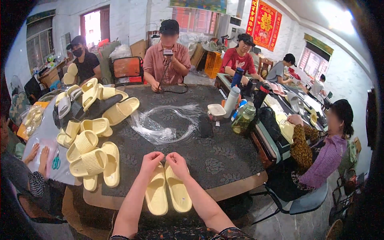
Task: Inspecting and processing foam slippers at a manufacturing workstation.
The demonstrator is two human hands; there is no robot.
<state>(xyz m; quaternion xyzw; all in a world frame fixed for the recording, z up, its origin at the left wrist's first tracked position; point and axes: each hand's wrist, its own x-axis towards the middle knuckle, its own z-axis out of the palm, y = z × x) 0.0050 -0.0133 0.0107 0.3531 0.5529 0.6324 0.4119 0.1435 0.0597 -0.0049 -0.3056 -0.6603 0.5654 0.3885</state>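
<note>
A pair of pale yellow slippers lies side by side at the table's near edge, the left slipper [156, 196] and the right slipper [180, 195] with their heels toward me. Over their ribbed straps my left hand [151, 163] and my right hand [177, 165] come close together, fingers pinched. Whatever they hold between the fingertips is too thin or hidden to make out. Beyond my hands, a loose coil of clear plastic strands [166, 135] rests on the dark patterned tabletop [132, 158].
A heap of yellow slippers [94, 132] covers the table's left side, near teal scissors [56, 160] and a co-worker's hands [39, 156]. Bottles, including a greenish jar [244, 119], and a white tub [216, 111] stand right of the strands. Other people sit around.
</note>
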